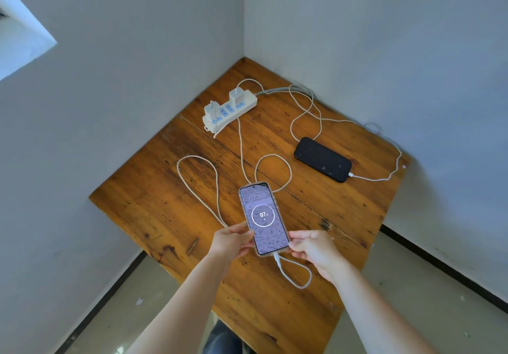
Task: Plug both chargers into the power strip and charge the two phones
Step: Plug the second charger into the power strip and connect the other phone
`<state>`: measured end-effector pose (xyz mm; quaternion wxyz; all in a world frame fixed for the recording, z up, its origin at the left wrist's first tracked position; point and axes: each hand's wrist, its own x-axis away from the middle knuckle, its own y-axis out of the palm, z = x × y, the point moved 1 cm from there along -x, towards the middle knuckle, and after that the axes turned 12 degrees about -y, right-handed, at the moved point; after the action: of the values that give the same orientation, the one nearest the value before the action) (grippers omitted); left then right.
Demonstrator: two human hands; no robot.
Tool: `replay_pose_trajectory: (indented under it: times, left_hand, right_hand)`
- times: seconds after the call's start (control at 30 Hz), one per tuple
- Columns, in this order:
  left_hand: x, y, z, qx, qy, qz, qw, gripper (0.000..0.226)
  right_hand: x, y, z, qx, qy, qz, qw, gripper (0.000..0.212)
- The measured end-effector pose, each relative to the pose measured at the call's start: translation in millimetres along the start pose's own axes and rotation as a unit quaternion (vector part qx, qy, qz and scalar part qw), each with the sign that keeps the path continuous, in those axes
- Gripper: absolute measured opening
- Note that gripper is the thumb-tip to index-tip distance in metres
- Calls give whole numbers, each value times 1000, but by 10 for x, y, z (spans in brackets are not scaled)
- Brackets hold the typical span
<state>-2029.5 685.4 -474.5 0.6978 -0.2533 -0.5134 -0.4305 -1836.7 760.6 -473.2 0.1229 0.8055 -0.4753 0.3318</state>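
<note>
Your left hand point(233, 239) and right hand point(313, 246) pinch the lit phone point(264, 217) between them, cable point(295, 276) plugged in and charging screen showing, so you likely only need to lay it down gently.

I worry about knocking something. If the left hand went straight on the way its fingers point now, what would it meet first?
The left hand points rightward at the lit phone, which it already touches at the edge. Beyond that is the right hand. Depth is unclear, so this is a guess.
</note>
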Motion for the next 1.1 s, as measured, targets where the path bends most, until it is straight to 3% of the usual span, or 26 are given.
replay_pose_trajectory:
  times: [0.43, 0.7, 0.87, 0.97, 1.1]
  left_hand:
    - [-569, 317, -30, -7, -30, 92, 995, 34]
    - [-679, 400, -69, -46, -11, 192, 980, 12]
    - [-626, 392, -85, -99, 17, 200, 975, 13]
    - [-514, 358, -136, -227, 116, 225, 940, 20]
    - [-342, 229, -282, -396, 214, 262, 854, 32]
  right_hand:
    - [-604, -224, 183, 72, 27, 41, 996, 31]
    - [-683, -191, 232, 49, 33, 107, 992, 21]
    - [-662, -153, 189, 183, -13, 130, 974, 15]
    - [-591, -148, 136, 195, -41, 114, 973, 18]
    - [-343, -223, -89, 134, -70, 105, 983, 13]
